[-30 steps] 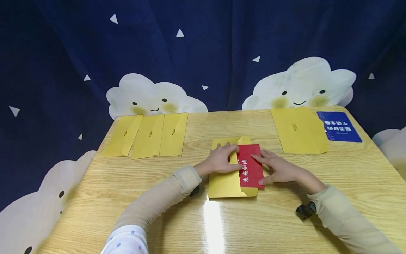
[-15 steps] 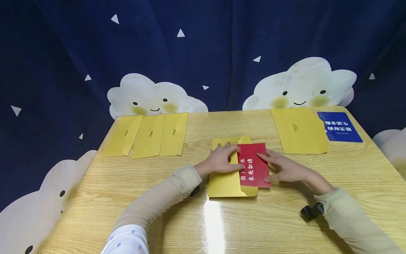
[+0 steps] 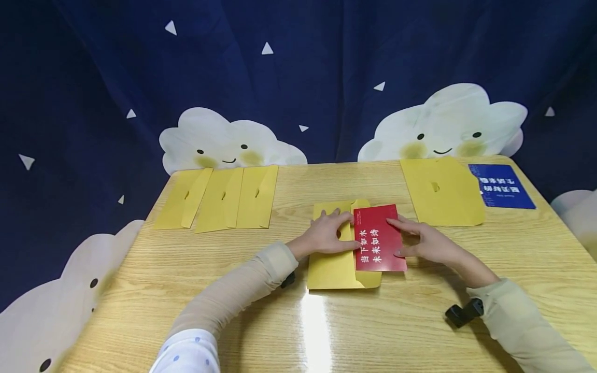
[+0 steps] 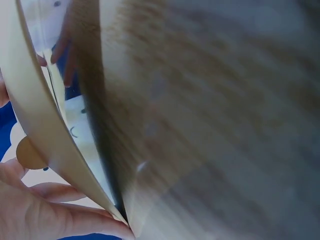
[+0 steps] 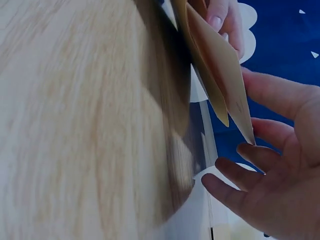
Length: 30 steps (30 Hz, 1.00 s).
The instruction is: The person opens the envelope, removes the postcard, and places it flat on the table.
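Note:
My left hand (image 3: pixel 324 233) holds a yellow envelope (image 3: pixel 328 272) near the table's middle, fingers and thumb bent on its front panel beside a round cut-out. Opening to the right, the envelope has its flap (image 3: pixel 371 280) spread out beneath a red card (image 3: pixel 380 238) with white characters. The right hand (image 3: pixel 426 241) grips that card by its right edge. In the right wrist view the card (image 5: pixel 235 95) slants above the flap (image 5: pixel 212 92), with thumb and fingers at its edge. The card's left edge lies at the envelope's mouth, where my left thumb overlaps it.
At the back left, several yellow envelopes (image 3: pixel 256 197) lie overlapped with flaps folded. Another envelope (image 3: pixel 443 199) lies at the back right, beside a blue card (image 3: pixel 501 186). A dark blue curtain with clouds (image 3: pixel 326 77) hangs behind the wooden table (image 3: pixel 261 331).
The right hand has moved rightward with the red card, sliding it out of the envelope and tilting it slightly; more of its print shows. The left hand has stayed on the envelope.

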{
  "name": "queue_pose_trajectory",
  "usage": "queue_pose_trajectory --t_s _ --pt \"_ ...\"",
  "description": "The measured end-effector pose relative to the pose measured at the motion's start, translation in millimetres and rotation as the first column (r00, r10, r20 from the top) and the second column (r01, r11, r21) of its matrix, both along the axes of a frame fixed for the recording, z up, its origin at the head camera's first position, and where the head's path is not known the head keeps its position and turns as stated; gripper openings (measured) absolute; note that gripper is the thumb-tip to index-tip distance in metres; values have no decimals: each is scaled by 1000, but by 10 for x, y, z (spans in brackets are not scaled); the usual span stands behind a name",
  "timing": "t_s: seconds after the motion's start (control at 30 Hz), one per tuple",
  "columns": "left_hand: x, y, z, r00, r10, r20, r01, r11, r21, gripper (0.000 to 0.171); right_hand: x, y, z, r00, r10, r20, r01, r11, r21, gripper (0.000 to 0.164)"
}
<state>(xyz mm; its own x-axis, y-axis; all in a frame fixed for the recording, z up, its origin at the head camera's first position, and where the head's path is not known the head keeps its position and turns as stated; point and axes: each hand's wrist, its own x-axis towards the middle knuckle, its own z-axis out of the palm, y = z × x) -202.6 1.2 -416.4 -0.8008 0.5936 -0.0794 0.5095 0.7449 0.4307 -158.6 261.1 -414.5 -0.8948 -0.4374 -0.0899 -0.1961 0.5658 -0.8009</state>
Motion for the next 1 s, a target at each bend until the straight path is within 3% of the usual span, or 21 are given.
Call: queue_pose_trajectory --t_s 0.13,0.33,0.57,0.8,1.0 --pt "1 -6 13 1000 3 -10 -3 1000 -4 51 -6 10 22 996 -41 79 52 988 -145 71" --pt "-9 -9 -13 1000 -9 -24 9 1000 -18 54 -11 39 29 956 -144 256 223 923 -313 68" --pt "1 2 -13 999 -32 -11 31 997 -66 54 -14 93 21 930 -206 306 313 880 -357 68" --pt "1 43 28 998 -50 49 58 981 -185 61 20 121 45 932 -237 275 324 885 -335 67" --pt "0 66 -8 996 -68 57 81 960 -268 72 25 155 76 923 -242 299 342 872 -350 67"
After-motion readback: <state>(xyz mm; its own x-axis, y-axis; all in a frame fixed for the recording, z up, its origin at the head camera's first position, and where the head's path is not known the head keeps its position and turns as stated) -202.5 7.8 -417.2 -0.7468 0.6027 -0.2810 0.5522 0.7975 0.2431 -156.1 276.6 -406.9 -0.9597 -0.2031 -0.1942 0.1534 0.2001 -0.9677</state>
